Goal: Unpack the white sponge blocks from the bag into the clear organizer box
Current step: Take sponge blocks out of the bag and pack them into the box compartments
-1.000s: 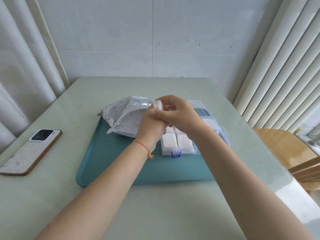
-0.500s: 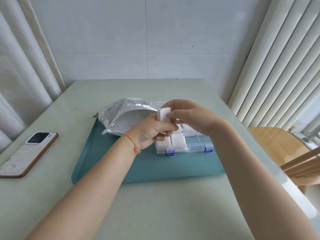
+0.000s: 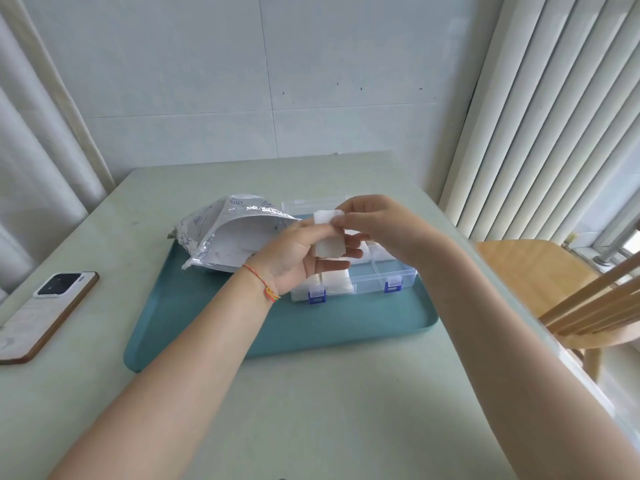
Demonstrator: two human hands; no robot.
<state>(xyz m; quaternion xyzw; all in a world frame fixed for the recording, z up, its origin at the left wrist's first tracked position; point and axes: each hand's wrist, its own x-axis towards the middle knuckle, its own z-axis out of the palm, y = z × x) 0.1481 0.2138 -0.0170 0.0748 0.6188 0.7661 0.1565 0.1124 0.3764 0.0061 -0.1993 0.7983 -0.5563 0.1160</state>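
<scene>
I hold white sponge blocks [image 3: 329, 237] above the clear organizer box [image 3: 398, 271], which has blue latches and stands on a teal tray [image 3: 207, 306]. My left hand [image 3: 298, 254] grips the lower part of the blocks, palm turned up. My right hand [image 3: 377, 223] pinches their top edge. More white blocks [image 3: 337, 284] fill the box's front left compartments; its front right compartment shows none. The silver bag [image 3: 228, 230] lies open on the tray's back left, just left of my left hand.
A phone [image 3: 45, 310] lies face down near the table's left edge. A wooden chair [image 3: 554, 289] stands at the right of the table. Curtains hang at both sides, and a tiled wall is behind.
Both hands have shifted a little right from the bag's mouth with the blocks. My left palm has turned up, and more of the blocks shows between the hands.
</scene>
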